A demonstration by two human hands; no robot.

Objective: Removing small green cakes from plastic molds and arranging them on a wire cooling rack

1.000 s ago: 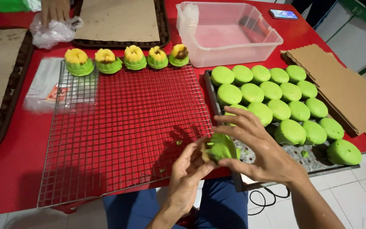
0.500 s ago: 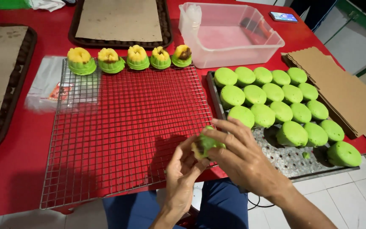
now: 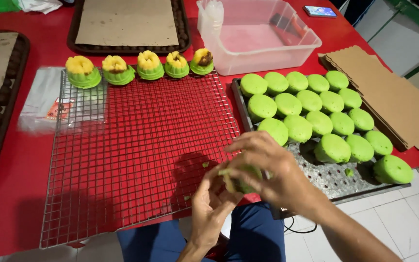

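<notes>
Green cake [image 3: 241, 180] is sitting pinched between both hands at the near edge of the wire rack [image 3: 136, 150] — the right hand [image 3: 267, 167] is curling over it from above, the left hand [image 3: 212, 206] is closing on it from below. Five yellow-topped cakes [image 3: 149, 64] are lining the rack's far edge — the tray of green cakes [image 3: 326, 177] is lying just right

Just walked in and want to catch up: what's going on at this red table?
A person holds one green cake between both hands, left hand beneath and right hand over it, at the near edge of a wire cooling rack. Five green cakes with yellow tops line the rack's far edge. To the right, a perforated tray carries rows of domed green cakes. An empty clear plastic tub sits behind it.
</notes>
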